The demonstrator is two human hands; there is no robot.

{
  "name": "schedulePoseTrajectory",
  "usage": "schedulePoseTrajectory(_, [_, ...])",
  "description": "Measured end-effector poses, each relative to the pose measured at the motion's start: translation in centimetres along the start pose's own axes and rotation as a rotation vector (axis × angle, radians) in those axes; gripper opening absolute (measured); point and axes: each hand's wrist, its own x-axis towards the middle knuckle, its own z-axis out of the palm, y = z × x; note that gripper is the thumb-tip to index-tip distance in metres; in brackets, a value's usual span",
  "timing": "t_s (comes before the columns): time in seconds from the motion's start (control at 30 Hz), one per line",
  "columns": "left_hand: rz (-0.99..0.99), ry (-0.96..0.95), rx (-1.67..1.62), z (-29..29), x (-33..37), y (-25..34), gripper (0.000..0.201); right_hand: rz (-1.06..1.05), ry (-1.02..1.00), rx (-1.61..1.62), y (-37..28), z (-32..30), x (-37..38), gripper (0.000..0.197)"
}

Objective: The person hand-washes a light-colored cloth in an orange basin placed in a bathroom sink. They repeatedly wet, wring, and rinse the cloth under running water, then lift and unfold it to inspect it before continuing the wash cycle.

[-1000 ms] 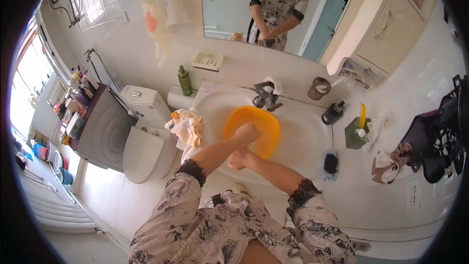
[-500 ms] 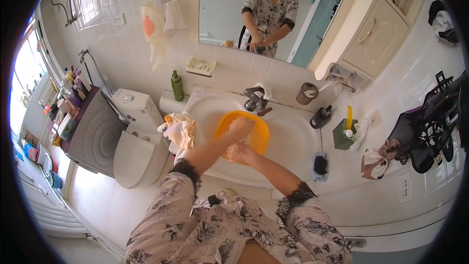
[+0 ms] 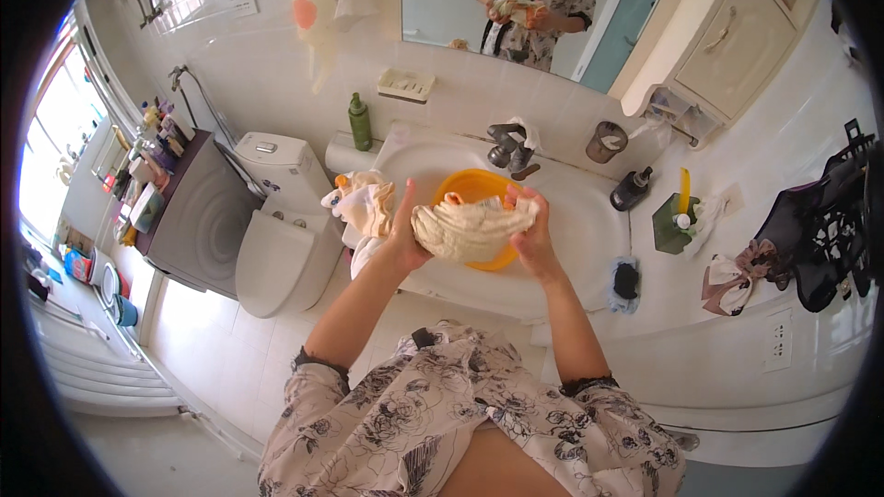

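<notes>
A wet-looking, bunched cream cloth (image 3: 465, 228) hangs in the air between my two hands, over the near part of the orange basin (image 3: 505, 262). My left hand (image 3: 405, 244) supports its left end, thumb pointing up and fingers partly hidden behind the fabric. At the other end, my right hand (image 3: 534, 237) grips a gathered edge. A bit of orange shows on the cloth's upper side. The basin sits in the white sink (image 3: 575, 239), its inside partly covered by the cloth.
Another cream cloth pile (image 3: 368, 207) lies at the sink's left edge. Behind the basin stands a dark faucet (image 3: 509, 149). A green bottle (image 3: 359, 121) is at the back left; a dark bottle (image 3: 631, 189) and a green container (image 3: 672, 225) stand right. Left is a toilet (image 3: 276, 262).
My hands have come up out of the basin and moved apart, with the cream cloth now visible between them. The view has shifted, so the room sits further right and higher.
</notes>
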Motion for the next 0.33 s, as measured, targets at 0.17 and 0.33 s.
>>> schedulePoseTrajectory(0.17, [0.161,-0.001,0.063,-0.5,-4.8,-0.3,0.073,0.391,-0.028,0.228,-3.1,3.8,-0.7,0.075])
schedulePoseTrajectory(0.33, [0.274,-0.069,0.375,-3.5,-9.4,-0.1,0.074,0.551,0.091,0.42,-3.9,6.2,-0.7,0.068])
